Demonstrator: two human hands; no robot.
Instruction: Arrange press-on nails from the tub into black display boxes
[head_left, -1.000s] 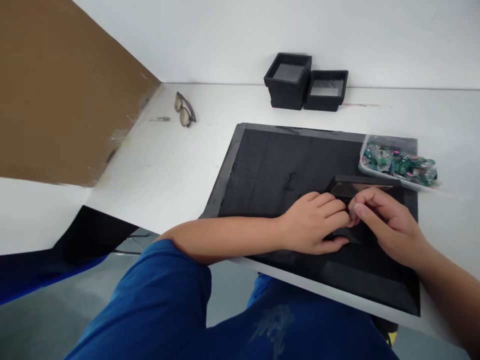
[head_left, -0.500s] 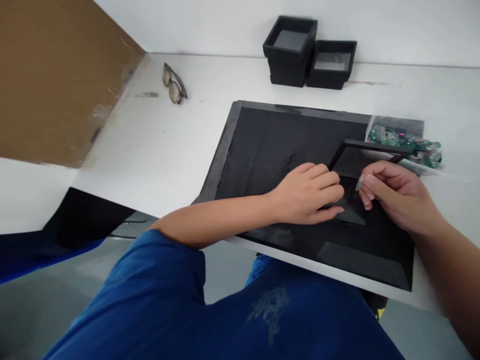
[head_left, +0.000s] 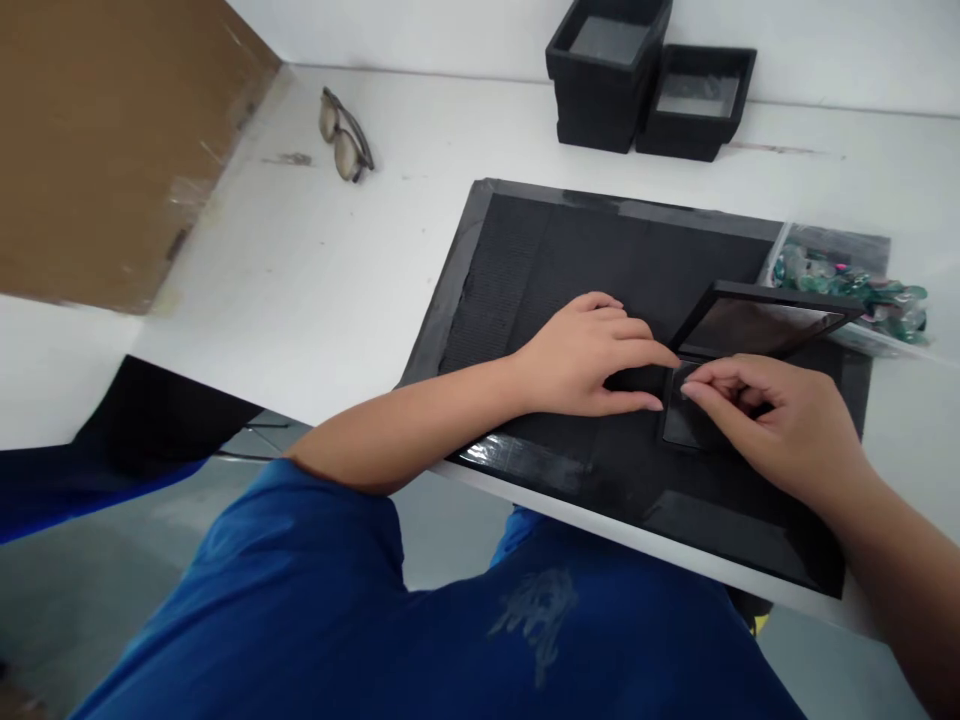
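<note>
A black mat [head_left: 540,260] covers the near part of the white table. On it stands a shallow black box with its hinged lid [head_left: 765,320] raised. My left hand [head_left: 592,355] lies on the mat, fingers stretched toward the box's left edge and touching it. My right hand [head_left: 772,420] hovers over the box base [head_left: 679,430], thumb and forefinger pinched together; whatever they hold is too small to make out.
Two open black boxes [head_left: 652,80] stand at the back by the wall. A clear tray of green glass pieces [head_left: 855,285] sits at the mat's far right corner. Glasses [head_left: 341,135] lie at the back left beside a brown cardboard panel [head_left: 112,140].
The view has tilted down and shifted. The lid has risen further. My left fingers have stretched out along the box edge, and my right hand has dropped lower over the base.
</note>
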